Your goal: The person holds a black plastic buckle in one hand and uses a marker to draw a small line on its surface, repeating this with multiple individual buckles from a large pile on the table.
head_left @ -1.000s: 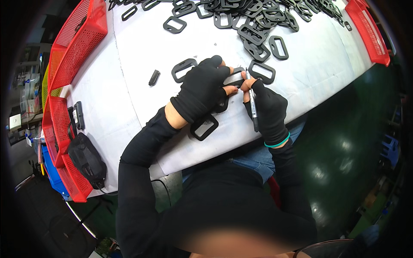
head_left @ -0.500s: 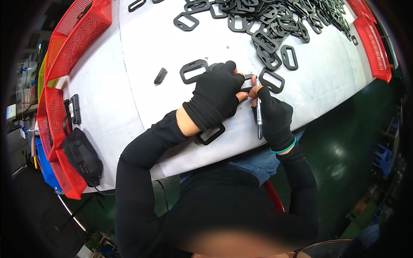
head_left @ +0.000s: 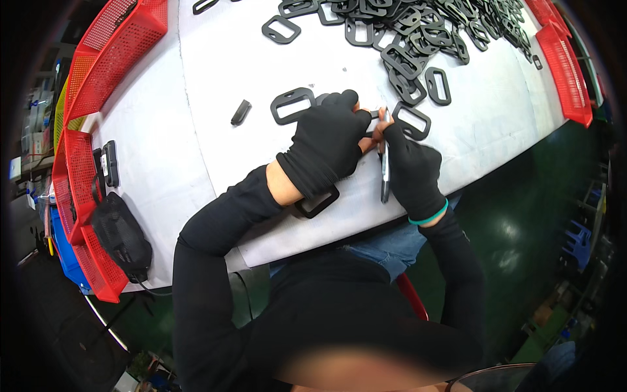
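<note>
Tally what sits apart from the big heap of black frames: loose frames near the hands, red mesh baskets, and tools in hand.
Loose black frames near the hands: 3 (one by the left hand at, one under the left wrist, one by the right hand at)
Red mesh baskets: 3
Metal tool in the right hand: 1
Total: 7
</note>
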`<control>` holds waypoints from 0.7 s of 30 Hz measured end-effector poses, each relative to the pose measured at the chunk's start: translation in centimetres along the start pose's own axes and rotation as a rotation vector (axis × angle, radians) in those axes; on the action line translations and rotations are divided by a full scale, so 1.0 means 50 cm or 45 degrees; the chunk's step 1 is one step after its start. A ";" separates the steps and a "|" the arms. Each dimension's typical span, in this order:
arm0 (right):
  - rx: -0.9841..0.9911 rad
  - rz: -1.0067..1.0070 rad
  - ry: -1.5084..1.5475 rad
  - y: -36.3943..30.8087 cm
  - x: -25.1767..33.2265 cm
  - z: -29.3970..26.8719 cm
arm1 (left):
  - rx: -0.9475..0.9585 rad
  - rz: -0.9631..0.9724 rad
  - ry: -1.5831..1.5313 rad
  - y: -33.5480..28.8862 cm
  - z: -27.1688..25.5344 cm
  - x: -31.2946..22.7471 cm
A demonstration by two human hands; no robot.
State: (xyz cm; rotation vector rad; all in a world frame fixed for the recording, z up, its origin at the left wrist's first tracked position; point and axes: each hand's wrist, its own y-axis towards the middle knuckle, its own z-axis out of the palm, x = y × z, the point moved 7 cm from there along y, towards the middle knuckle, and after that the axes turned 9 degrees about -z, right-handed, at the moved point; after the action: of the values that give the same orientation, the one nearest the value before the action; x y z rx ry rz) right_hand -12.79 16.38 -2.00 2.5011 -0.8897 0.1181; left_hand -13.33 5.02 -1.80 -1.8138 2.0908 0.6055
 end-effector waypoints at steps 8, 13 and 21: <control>0.032 0.091 0.109 -0.037 -0.011 -0.025 | -0.016 0.002 0.027 -0.006 -0.003 -0.006; -0.203 0.071 0.371 -0.090 0.003 -0.069 | 0.088 -0.061 -0.115 0.002 -0.005 0.005; -0.666 0.368 0.764 -0.151 -0.024 -0.077 | -0.059 -0.043 -0.153 0.015 0.003 0.015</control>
State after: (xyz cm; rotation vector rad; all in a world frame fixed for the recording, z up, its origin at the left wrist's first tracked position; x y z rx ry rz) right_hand -8.80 23.93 -1.97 1.6981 -0.8695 0.6103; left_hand -14.21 4.54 -2.24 -1.7869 1.9800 0.7410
